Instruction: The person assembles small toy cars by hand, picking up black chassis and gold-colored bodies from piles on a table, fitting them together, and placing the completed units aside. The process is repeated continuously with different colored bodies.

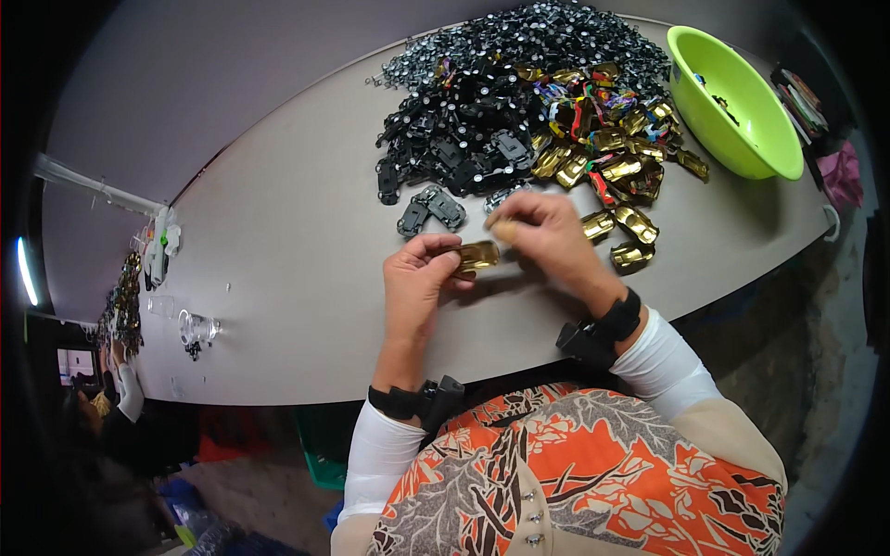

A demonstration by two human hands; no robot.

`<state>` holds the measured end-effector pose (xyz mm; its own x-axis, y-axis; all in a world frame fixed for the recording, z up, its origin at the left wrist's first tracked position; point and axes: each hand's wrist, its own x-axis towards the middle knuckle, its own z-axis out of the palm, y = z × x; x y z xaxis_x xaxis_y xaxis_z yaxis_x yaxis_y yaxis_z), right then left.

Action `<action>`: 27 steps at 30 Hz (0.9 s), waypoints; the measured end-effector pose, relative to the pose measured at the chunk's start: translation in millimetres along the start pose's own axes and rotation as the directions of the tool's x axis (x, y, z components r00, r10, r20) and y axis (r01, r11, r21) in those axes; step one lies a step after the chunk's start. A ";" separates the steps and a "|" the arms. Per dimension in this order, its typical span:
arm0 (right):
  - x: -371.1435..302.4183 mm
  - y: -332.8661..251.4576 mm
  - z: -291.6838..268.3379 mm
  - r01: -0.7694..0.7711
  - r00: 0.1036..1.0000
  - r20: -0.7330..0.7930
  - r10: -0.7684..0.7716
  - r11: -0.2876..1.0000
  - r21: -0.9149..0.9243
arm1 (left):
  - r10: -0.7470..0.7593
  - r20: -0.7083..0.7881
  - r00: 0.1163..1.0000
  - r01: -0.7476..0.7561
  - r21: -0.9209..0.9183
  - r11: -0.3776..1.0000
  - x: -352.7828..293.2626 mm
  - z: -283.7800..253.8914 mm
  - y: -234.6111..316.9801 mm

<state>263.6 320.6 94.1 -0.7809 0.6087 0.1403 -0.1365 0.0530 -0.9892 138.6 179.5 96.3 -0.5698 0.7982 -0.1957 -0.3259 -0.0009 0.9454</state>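
My left hand grips a shiny gold toy car body between thumb and fingers, above the near part of the table. Just to its right, my right hand is raised with thumb and fingertips pinched together. Motion blurs those fingertips, and anything small between them cannot be made out. Two grey toy car bases lie beyond my left hand. A silvery grey piece shows partly behind my right hand. Several gold car bodies rest to the right of that hand.
Piles of black car bases, gold and coloured car bodies and small metallic parts cover the table's far side. A lime green basin stands far right. At the left are a clear cup and another person's arm.
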 end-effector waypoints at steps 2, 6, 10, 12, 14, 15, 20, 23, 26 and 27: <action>2.5 -16.4 -9.2 -0.140 0.987 -0.068 0.147 0.984 0.106 | -0.013 -0.031 0.999 0.011 -0.052 0.999 -2.2 -3.7 3.9; -3.5 -11.8 -8.4 -0.154 0.986 0.096 0.139 0.971 0.181 | -0.068 -0.014 0.998 0.065 -0.168 0.984 -5.7 -3.1 5.6; -7.2 -2.5 11.5 -0.048 0.983 0.185 0.005 0.972 0.230 | -0.154 0.054 0.987 0.163 -0.299 0.940 -7.2 5.6 -2.4; -7.5 -2.0 11.2 -0.072 0.979 0.201 0.024 0.968 0.240 | -0.206 0.098 0.974 0.227 -0.371 0.900 -8.1 11.0 -4.6; -6.9 0.4 6.0 -0.115 0.971 0.231 0.061 0.967 0.227 | -0.221 0.116 0.968 0.250 -0.386 0.888 -8.3 11.3 -6.6; -6.8 -1.7 5.9 -0.124 0.969 0.237 0.067 0.964 0.235 | -0.229 0.124 0.965 0.260 -0.392 0.883 -8.4 10.7 -7.6; -5.8 -5.6 2.0 -0.101 0.976 0.213 0.044 0.959 0.265 | -0.145 0.034 0.989 0.148 -0.275 0.950 -7.2 6.2 -5.4; -7.8 -3.4 10.6 -0.083 0.980 0.197 0.031 0.962 0.260 | -0.165 0.068 0.984 0.178 -0.296 0.939 -8.6 12.2 -6.4; -9.9 -8.3 10.4 -0.224 0.958 0.237 0.161 0.937 0.268 | -0.158 0.090 0.983 0.175 -0.227 0.958 -12.6 19.7 -9.4; -10.3 -10.6 10.2 -0.217 0.964 0.208 0.165 0.941 0.260 | -0.155 0.097 0.983 0.171 -0.184 0.968 -12.8 21.5 -9.7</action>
<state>266.9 305.7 103.5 -0.9024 0.4305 -0.0192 -0.1171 -0.2879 -0.9505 165.2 182.3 95.2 -0.4361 0.8434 -0.3137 -0.5519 0.0247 0.8336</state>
